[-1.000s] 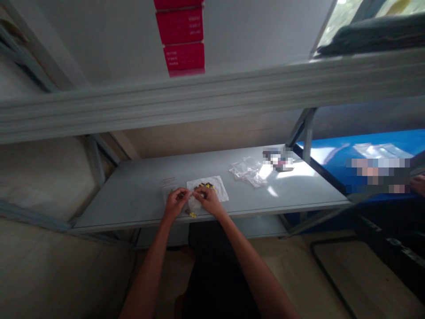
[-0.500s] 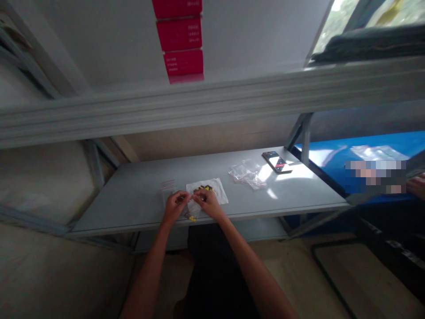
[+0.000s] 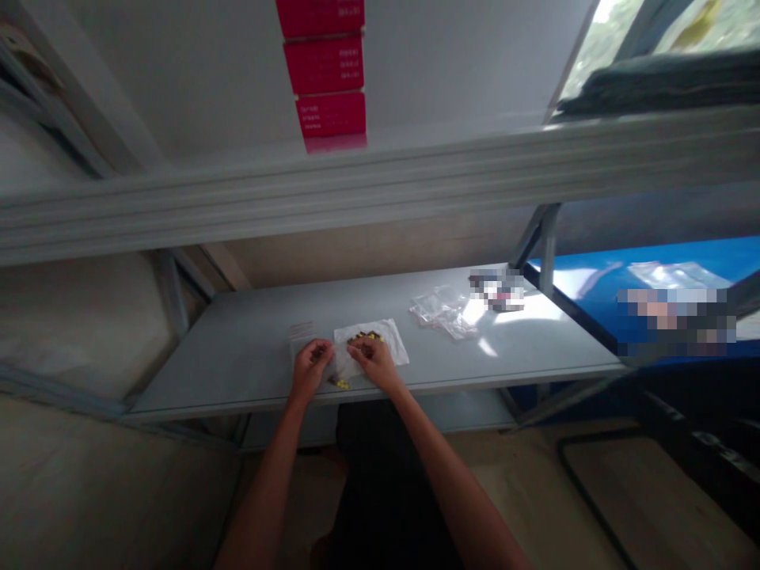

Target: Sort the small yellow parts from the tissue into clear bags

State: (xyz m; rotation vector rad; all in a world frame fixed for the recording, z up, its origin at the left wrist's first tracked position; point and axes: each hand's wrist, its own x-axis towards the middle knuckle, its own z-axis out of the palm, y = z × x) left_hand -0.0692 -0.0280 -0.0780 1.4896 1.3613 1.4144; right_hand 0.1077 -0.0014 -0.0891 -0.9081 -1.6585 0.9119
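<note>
Both my hands are at the front of the grey table point(image 3: 249, 340), fingers curled and fingertips pinched. A small clear plastic bag point(image 3: 343, 366) hangs between my left hand point(image 3: 309, 368) and my right hand point(image 3: 375, 364), pinched at its upper edge. Several small yellow-and-brown pieces point(image 3: 340, 383) lie at its bottom. Behind my right hand, a white sheet point(image 3: 397, 344) carries a pile of similar yellow-and-brown pieces point(image 3: 375, 336), partly hidden by the fingers. Another clear zip bag point(image 3: 302, 331) lies flat behind my left hand. Dark patches inside both hands are too unclear to name.
Several clear bags point(image 3: 442, 311) lie right of the sheet, near a pixelated phone point(image 3: 497, 290). A shelf edge point(image 3: 380, 186) crosses above the table, with red boxes point(image 3: 329, 67) on it. At right stands a blue table point(image 3: 585, 265) with plastic bags point(image 3: 677, 274).
My fingertips have moved a little apart; before, they met over the bag. The yellow-and-brown pieces at its bottom have shifted slightly left and up.
</note>
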